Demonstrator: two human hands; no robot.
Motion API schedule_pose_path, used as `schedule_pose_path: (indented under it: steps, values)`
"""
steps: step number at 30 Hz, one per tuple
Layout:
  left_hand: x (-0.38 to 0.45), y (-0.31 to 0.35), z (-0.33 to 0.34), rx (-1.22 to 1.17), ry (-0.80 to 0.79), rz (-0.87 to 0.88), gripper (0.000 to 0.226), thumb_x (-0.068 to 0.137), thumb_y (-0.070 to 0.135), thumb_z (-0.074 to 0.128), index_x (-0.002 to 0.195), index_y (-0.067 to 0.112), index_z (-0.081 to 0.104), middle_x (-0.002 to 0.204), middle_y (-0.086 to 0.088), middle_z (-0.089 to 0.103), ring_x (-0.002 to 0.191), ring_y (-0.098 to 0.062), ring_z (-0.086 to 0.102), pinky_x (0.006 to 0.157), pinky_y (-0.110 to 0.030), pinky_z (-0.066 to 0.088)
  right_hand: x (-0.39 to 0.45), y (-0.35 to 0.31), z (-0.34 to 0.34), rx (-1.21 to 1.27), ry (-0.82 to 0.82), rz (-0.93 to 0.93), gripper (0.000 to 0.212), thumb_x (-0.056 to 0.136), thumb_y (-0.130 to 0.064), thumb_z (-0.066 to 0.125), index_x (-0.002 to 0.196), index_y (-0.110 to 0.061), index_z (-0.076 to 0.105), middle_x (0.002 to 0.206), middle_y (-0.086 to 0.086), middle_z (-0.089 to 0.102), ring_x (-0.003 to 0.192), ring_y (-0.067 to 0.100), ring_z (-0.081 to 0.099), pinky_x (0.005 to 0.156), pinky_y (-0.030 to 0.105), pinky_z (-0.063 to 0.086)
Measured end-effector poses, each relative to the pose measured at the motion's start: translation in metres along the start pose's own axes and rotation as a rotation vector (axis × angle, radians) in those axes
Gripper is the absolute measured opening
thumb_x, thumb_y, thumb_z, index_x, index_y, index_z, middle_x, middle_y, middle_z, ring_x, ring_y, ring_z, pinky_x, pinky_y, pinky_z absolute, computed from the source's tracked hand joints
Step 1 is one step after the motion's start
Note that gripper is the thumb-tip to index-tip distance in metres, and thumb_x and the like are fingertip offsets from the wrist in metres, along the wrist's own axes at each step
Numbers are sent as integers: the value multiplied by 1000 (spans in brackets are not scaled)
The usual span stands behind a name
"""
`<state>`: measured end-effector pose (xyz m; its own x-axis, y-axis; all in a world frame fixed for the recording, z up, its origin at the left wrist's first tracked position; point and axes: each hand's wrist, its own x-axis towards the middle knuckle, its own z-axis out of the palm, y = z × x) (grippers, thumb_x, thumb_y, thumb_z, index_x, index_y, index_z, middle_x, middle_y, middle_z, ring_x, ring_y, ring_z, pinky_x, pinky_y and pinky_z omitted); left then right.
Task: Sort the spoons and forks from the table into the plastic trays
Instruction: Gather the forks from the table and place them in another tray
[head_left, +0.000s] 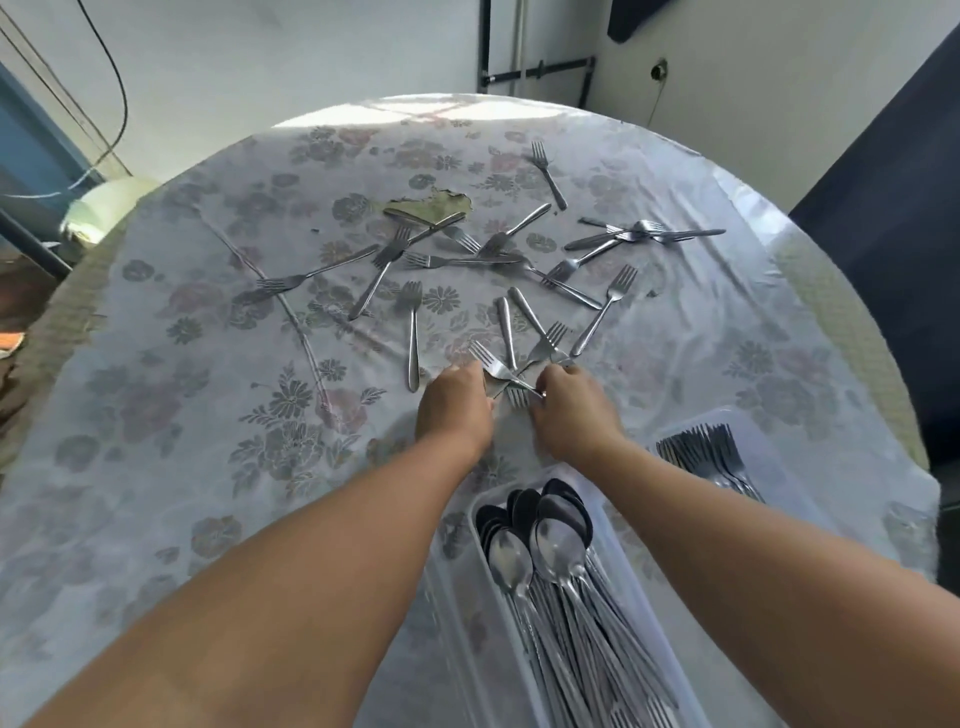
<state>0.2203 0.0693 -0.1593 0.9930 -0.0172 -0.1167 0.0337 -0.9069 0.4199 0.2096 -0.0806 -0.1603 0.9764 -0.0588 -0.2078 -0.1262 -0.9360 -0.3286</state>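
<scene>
The counter (156, 364) is round and covered with a floral cloth under clear plastic. A loose fork (306, 278) lies well to the left of and beyond the hands. A second single fork (413, 332) lies just beyond the left hand, tines pointing away.

The left hand (454, 408) is palm down, fingers curled onto a small cluster of crossed forks (519, 358) at the fingertips. Whether it actually grips one cannot be told, since the fingertips are hidden by the knuckles.

The right hand (571, 410) is just beside the left hand, touching the same cluster. Its fingers pinch the handle of one fork (498, 369), whose tines point up and to the left.

Beyond both hands, a scatter of forks (519, 249) covers the middle of the counter, several overlapping.

Nearer than the hands, under the right forearm, a clear plastic tray (478, 506) holds stacked spoons (550, 535), bowls toward the hands. To the right of the right hand, a second plastic tray (748, 421) holds stacked forks (706, 452).
</scene>
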Motion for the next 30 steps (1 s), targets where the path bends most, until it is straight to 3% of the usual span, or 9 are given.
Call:
schedule_pose_path:
  steps: [4,8,11,14,18,22,25,28,30]
  values:
    - [2,-1,-9,23,-169,-78,15,91,11,66,106,10,65,107,-12,68,96,-28,64,79,-39,55,6,5,-2,19,-67,22,16,94,-19,52,107,-16,61,117,11,58,109,33,55,91,44,51]
    - [0,-8,-32,-10,-391,-191,36,87,9,64,117,-10,63,115,-28,65,96,-34,68,69,-46,55,9,4,-13,188,-47,53,22,92,-5,39,109,-19,44,100,8,59,84,29,54,70,42,44]
    - [-4,-14,-41,12,-420,-221,41,91,10,59,125,-13,56,120,-27,64,89,-35,67,60,-47,48,14,-4,-21,267,-37,-1,18,99,-15,42,117,-20,43,97,6,57,81,30,54,67,39,37]
    - [-5,-20,-44,-50,-439,-262,31,94,19,63,117,-3,61,107,-19,68,82,-28,61,49,-30,35,26,-12,-26,213,27,-73,27,95,-19,49,122,-21,48,94,7,62,78,30,58,63,36,41]
    - [-13,-29,-49,-263,-524,-435,31,89,11,63,111,-11,58,74,-16,57,62,-28,57,55,-29,46,40,-15,-30,23,-3,-106,40,94,-13,49,132,-23,54,98,11,63,82,34,61,65,36,50]
    - [-17,-32,-58,-379,-446,-552,11,90,7,54,94,-3,57,63,-14,55,46,-24,53,41,-22,41,46,-14,-28,-173,-39,-240,51,100,-15,53,141,-45,55,121,5,67,93,32,67,66,33,51]
    - [-11,-35,-54,-570,-348,-615,42,87,5,48,129,-4,49,103,-19,69,75,-29,65,58,-33,47,49,-19,-26,-262,-21,-307,34,102,-15,56,128,-36,63,120,1,65,83,28,62,61,32,46]
    - [-8,-27,-56,-573,-161,-606,41,93,5,36,134,2,41,119,-23,63,88,-33,64,63,-35,51,46,-25,-27,-373,-15,-393,28,102,-14,57,124,-30,61,121,4,58,73,25,52,56,31,36]
    - [-4,-25,-58,-603,-70,-590,41,96,10,33,136,7,40,125,-21,60,102,-39,64,78,-46,56,45,-27,-27,-419,-27,-469,30,102,-16,57,129,-30,59,124,6,53,73,24,50,58,33,38]
